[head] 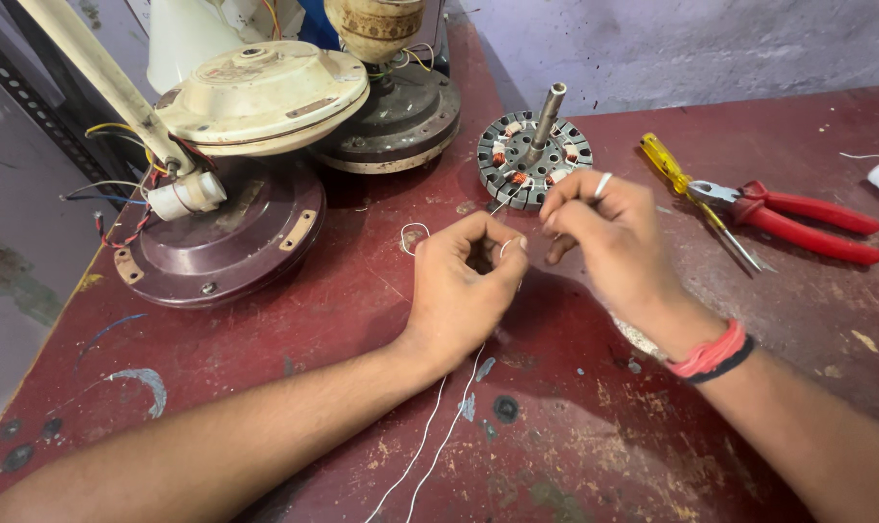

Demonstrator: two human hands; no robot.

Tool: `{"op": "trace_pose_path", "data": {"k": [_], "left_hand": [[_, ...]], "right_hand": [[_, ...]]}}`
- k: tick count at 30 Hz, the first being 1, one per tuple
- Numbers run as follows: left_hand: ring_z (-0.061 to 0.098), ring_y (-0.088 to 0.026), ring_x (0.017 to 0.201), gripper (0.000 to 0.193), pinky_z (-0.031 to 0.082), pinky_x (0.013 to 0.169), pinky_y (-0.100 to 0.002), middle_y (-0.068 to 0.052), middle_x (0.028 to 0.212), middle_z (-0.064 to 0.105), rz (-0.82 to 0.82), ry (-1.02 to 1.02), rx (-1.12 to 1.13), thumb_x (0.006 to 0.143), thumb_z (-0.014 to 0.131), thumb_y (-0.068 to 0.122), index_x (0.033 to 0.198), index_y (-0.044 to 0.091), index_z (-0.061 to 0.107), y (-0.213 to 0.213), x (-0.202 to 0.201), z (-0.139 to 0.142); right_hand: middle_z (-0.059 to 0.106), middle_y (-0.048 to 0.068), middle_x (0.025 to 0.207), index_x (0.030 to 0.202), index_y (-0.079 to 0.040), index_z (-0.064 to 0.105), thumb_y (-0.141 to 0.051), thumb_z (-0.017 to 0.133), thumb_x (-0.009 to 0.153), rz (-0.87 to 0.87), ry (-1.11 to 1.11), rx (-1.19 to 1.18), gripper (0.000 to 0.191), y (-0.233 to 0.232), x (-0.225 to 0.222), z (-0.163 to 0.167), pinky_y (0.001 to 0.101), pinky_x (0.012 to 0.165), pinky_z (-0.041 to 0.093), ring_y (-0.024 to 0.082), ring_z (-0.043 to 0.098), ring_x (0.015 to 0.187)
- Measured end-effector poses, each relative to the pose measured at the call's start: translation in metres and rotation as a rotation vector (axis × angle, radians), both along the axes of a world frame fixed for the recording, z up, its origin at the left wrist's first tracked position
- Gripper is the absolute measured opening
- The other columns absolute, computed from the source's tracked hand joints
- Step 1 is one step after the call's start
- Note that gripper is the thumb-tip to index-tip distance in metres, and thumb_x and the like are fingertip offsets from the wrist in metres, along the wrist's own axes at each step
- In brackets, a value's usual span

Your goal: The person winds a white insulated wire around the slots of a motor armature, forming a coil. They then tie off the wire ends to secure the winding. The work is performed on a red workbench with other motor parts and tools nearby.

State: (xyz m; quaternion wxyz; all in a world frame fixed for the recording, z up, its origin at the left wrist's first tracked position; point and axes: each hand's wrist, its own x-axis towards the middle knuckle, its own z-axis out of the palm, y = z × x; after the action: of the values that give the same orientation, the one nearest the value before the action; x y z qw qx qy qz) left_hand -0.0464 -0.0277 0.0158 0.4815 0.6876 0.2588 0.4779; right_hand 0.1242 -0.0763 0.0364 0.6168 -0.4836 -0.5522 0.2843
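White thread [430, 441] pinched in left hand [463, 286], right hand [604, 232] gripping its end just before the stator [534, 160] on the table [265, 387]. Looks like coil-tying; next needs thread fed between windings.

We saw both hands at the middle of the workbench [575, 436], the left hand [459, 291] just left of the right hand [609, 247], with thin wire [439, 436] trailing from them toward the near edge. Just beyond the hands stood a stator [517, 155] with its shaft upright. Pliers [798, 218] and a screwdriver [686, 189] lay to the right. Fan motor housings [236, 223] sat far left.
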Motion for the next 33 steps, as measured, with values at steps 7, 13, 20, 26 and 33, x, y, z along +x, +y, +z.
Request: {"op": "trace_pose_path", "data": {"k": [7,13,20,26,33], "left_hand": [[0.048,0.0,0.061,0.015,0.041,0.053,-0.021,0.006,0.068,0.062,0.064,-0.066,-0.092,0.093,0.069,0.013,0.085,0.001,0.07,0.005,0.002,0.0],[0.049,0.0,0.061,0.013,0.042,0.053,-0.021,0.006,0.069,0.063,0.04,-0.056,-0.058,0.093,0.069,0.012,0.085,0.001,0.07,0.003,0.002,-0.001],[0.05,0.0,0.06,0.015,0.042,0.053,-0.021,0.005,0.067,0.061,-0.016,-0.027,-0.059,0.094,0.067,0.011,0.082,0.001,0.067,0.002,0.001,0.0],[0.047,0.0,0.06,0.017,0.04,0.052,-0.022,0.006,0.066,0.06,-0.031,-0.027,-0.091,0.094,0.067,0.011,0.081,0.001,0.067,0.004,0.002,-0.002],[0.048,0.0,0.06,0.014,0.041,0.052,-0.022,0.005,0.071,0.06,0.0,-0.101,-0.121,0.096,0.069,0.013,0.088,0.001,0.069,0.004,0.004,-0.001]], "right_hand": [[0.07,0.004,0.088,0.105,-0.001,0.07,-0.005,0.066,0.09,0.06,0.168,-0.064,0.016,0.001,0.005,0.003,0.0277,0.059,0.055,0.01,0.066,0.076],[0.073,0.005,0.088,0.102,0.001,0.075,-0.008,0.074,0.091,0.005,0.065,-0.068,0.014,0.002,-0.003,-0.003,0.0267,0.059,0.052,0.009,0.064,0.074],[0.071,0.003,0.081,0.097,0.002,0.075,-0.007,0.074,0.092,-0.092,-0.151,-0.106,0.011,0.004,0.016,0.001,0.0234,0.06,0.05,0.007,0.061,0.069],[0.073,0.006,0.084,0.101,0.001,0.076,-0.004,0.073,0.097,-0.413,-0.582,0.073,0.007,-0.002,0.036,0.014,0.0258,0.06,0.048,0.01,0.06,0.07],[0.074,0.004,0.084,0.1,-0.005,0.076,-0.011,0.069,0.09,-0.064,0.207,-0.234,0.013,0.001,0.021,0.016,0.0275,0.057,0.052,0.011,0.067,0.071]]}}
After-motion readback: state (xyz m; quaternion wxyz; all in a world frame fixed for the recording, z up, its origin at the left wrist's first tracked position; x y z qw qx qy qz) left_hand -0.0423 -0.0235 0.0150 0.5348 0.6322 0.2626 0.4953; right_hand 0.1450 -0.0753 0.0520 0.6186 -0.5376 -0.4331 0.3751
